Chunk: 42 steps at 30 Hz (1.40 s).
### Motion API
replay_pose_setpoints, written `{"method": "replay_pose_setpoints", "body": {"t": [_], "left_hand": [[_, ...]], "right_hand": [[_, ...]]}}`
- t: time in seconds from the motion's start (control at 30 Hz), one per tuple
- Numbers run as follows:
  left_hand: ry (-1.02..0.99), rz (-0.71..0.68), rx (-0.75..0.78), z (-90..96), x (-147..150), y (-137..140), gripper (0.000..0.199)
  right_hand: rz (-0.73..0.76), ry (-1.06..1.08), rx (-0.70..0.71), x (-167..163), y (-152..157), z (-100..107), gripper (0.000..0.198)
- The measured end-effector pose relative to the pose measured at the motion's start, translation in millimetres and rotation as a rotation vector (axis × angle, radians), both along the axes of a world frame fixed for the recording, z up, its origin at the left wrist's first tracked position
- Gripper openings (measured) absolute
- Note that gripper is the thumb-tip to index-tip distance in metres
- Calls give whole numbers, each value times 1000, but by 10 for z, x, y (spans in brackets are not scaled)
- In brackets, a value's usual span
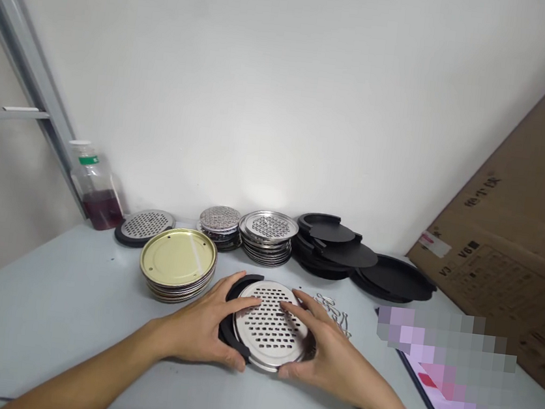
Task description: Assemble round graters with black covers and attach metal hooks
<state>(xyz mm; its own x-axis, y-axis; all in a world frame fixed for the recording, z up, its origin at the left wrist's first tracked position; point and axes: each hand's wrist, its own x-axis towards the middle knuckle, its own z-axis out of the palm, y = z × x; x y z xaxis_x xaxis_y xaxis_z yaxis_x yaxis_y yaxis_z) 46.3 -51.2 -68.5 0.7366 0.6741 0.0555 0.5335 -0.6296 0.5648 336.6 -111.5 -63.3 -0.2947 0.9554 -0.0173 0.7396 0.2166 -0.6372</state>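
At the grey table's (67, 319) front centre is a round, slotted metal disc (268, 330); a black rim (228, 327) curves round its nine o'clock side, open toward three. The left hand (202, 329) clasps the rim at nine, the right hand (328, 350) the disc's bare edge at three, equally near. Gold-toned plates (175, 259) stack at ten.

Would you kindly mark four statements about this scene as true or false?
The left hand and right hand both touch one round, perforated silver metal plate. True.
The clear plastic bottle of dark red liquid lies on its side. False: the bottle stands upright.
The large brown cardboard box is on the right. True.
The pale-gold-topped stack of round metal discs is right of that plate. False: the stack is on its left.
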Motion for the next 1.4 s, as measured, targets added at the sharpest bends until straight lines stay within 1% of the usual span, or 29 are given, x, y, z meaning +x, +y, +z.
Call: {"method": "replay_pose_setpoints", "body": {"t": [0.13,0.3,0.37,0.47,0.63,0.73,0.87,1.07,1.17,1.3,1.4], "left_hand": [[23,-2,-10,16,-34,-21,101],[9,10,-15,100,-53,-89,92],[3,34,-11,116,-49,-120,92],[6,67,-31,99,-41,-144,97],[59,50,-83,46,-33,-123,105],[70,55,-102,38,-30,-113,105],[50,55,-88,29,-28,-120,104],[46,54,-69,24,4,-132,105],[56,57,-80,38,8,-124,110],[48,49,-102,91,-22,-105,124],[21,31,-93,131,-46,-97,123]], "right_hand": [[22,-27,35,-8,1,9,100],[58,-34,48,40,7,36,99],[91,-37,42,42,7,54,99],[143,-52,40,29,8,75,99],[162,-81,13,0,13,86,101],[179,-105,2,-8,14,93,100],[208,-110,13,-29,19,87,98],[199,-111,72,-103,24,32,100],[185,-101,92,-95,17,23,101],[174,-69,82,-18,-1,36,92],[167,-61,91,27,-4,41,86]]}}
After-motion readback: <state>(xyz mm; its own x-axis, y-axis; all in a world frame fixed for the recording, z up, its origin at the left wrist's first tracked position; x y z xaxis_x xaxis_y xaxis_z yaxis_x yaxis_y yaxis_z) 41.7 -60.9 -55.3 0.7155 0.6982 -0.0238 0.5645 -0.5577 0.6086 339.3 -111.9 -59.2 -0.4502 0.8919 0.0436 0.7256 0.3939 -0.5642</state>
